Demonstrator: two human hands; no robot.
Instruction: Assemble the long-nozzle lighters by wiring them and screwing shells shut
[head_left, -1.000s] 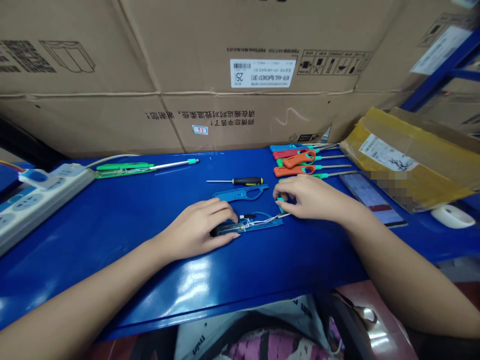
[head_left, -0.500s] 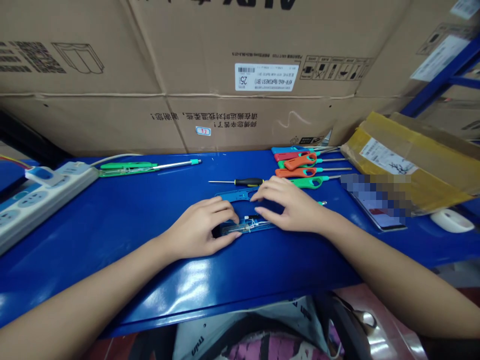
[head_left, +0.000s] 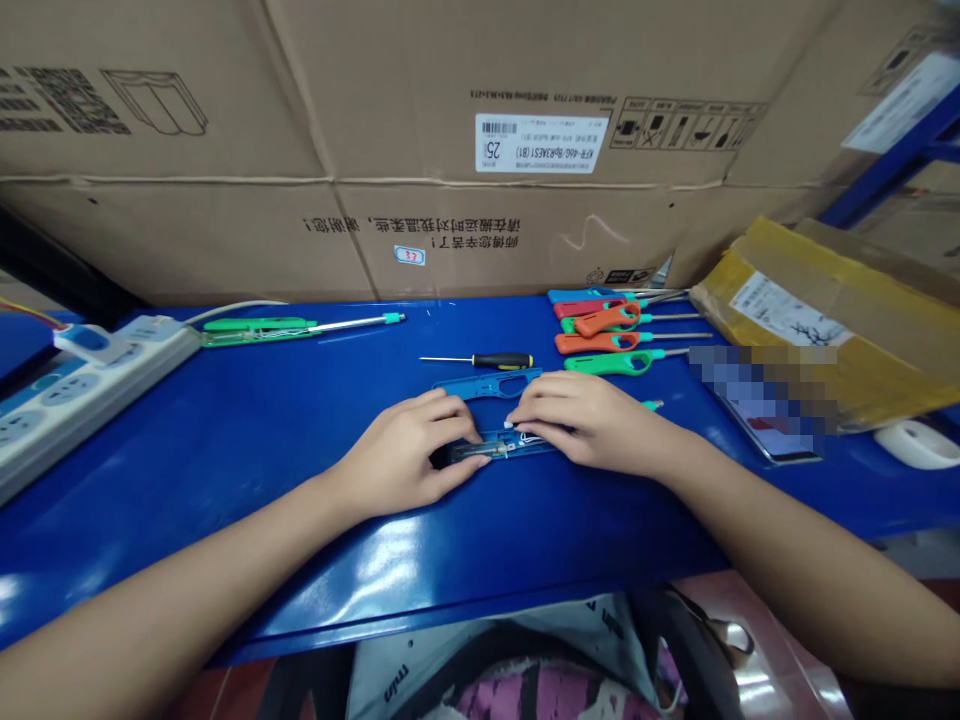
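Note:
An opened blue stick lighter (head_left: 491, 449) lies on the blue tabletop, its clear fuel tank and thin white wires exposed. My left hand (head_left: 405, 455) grips the tank end between thumb and fingers. Over the other end, my right hand (head_left: 600, 420) is closed, thumb and fingertips pinching a small white-tipped part (head_left: 509, 425) with white wires beside it. Most of that part is hidden by the fingers. The lighter's loose blue half shell (head_left: 480, 386) rests just beyond both hands. Behind it is a screwdriver (head_left: 502, 361) with a black and yellow handle.
Several coloured stick lighters (head_left: 607, 364) lie at the back right, beside a yellow-taped carton (head_left: 795, 330), a phone (head_left: 765, 420) and a white mouse (head_left: 916, 443). At left are a power strip (head_left: 97, 390) and an opened green lighter (head_left: 262, 330). Large cardboard (head_left: 420, 100) stands behind.
My right fingertips have come down and closed on the small white-tipped part, which has shifted slightly right. My left hand keeps its grip on the lighter. The view has shifted a little.

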